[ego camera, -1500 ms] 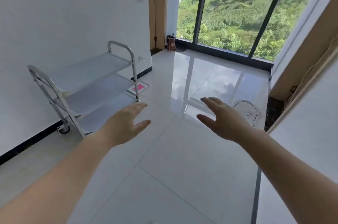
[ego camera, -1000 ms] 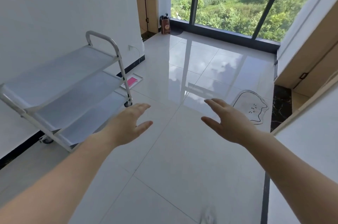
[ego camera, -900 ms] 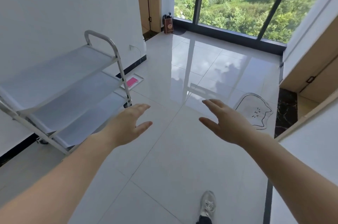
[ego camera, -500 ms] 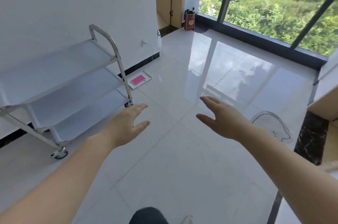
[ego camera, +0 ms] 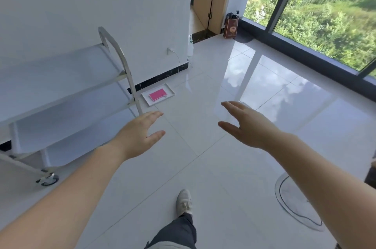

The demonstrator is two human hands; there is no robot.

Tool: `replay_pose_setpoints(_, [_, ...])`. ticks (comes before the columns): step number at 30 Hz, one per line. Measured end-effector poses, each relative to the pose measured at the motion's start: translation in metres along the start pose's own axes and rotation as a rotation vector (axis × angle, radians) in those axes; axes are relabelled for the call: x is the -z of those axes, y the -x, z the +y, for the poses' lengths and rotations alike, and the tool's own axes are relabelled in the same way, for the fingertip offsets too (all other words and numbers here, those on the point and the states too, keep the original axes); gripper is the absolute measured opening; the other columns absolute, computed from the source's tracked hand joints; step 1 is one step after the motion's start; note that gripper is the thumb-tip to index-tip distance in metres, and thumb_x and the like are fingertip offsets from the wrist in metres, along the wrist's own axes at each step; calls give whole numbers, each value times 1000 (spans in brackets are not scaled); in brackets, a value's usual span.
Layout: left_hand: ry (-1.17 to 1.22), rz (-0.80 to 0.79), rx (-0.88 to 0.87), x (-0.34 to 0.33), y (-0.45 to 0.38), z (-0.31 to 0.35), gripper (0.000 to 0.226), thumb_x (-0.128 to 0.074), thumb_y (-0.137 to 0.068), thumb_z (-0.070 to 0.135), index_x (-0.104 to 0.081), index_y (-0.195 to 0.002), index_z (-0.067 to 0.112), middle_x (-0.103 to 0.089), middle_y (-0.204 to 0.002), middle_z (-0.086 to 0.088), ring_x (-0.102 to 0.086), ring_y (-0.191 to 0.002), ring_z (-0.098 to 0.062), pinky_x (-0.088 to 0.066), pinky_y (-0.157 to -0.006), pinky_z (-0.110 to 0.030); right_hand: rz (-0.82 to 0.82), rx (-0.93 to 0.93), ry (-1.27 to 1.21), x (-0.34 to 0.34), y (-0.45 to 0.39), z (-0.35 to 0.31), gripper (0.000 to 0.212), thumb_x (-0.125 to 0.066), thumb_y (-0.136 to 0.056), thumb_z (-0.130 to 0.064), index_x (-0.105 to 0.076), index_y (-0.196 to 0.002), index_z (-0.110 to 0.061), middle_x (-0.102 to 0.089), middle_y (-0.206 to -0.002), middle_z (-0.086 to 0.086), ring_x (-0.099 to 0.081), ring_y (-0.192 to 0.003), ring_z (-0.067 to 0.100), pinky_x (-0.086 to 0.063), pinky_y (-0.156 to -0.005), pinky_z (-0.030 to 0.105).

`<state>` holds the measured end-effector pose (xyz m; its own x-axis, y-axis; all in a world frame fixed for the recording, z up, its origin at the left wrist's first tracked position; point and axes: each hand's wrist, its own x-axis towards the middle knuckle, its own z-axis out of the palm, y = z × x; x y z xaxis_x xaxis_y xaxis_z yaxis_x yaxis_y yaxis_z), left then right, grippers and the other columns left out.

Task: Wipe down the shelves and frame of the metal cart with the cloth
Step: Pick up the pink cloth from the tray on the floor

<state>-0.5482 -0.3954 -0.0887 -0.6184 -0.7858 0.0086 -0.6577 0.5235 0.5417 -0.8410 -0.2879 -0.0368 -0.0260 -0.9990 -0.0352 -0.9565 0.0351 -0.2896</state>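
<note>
The metal cart (ego camera: 61, 94) with three shelves and a curved handle stands against the white wall on the left, on castor wheels. A folded pink cloth (ego camera: 157, 94) lies on a white tray (ego camera: 169, 94) on the floor just beyond the cart's right end. My left hand (ego camera: 140, 136) is stretched out, fingers straight, empty, in front of the cart's lower right corner. My right hand (ego camera: 248, 126) is also held out flat and empty over the floor tiles, to the right of the tray.
Glossy white floor tiles spread ahead. A tall window with dark frames (ego camera: 317, 49) runs along the far right. A brown bag (ego camera: 231, 27) stands by a wooden door. A cable hangs from a wall socket (ego camera: 170, 50). My foot (ego camera: 183, 202) steps forward. A white cat-shaped mat (ego camera: 293, 208) lies right.
I have walked closer to the cart and turned left; the cart and tray with the pink cloth now appear larger. Both hands stay outstretched and empty. My foot has come into view.
</note>
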Motion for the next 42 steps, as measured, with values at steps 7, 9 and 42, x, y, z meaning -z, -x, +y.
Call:
replay_pose_setpoints(7, [11, -38, 31, 9, -134, -15, 55, -48, -88, 47, -30, -139, 33, -33, -146, 12, -32, -129, -4, -28, -103, -25, -24, 16, 12, 31, -125, 53, 64, -41, -89, -55, -24, -144, -25, -32, -147, -7, -49, -117, 18, -37, -95, 30])
replay_pose_setpoints(9, [10, -48, 41, 13, -164, -17, 56, -48, -88, 47, -30, -139, 33, -32, -146, 12, -32, -128, -5, -29, -103, -26, -27, 9, 6, 38, -152, 67, 64, -41, -89, -55, -25, -144, -25, -32, -147, -8, -53, -107, 17, -36, -89, 27])
replay_pose_setpoints(42, [55, 220, 576, -25, -547, -35, 55, -50, -88, 46, -32, -137, 32, -34, -144, 14, -32, -128, -3, -24, -98, -20, -295, 553, 31, 68, -650, 307, 59, -47, -90, -49, -29, -140, -23, -38, -142, -3, -50, -115, 24, -45, -89, 37])
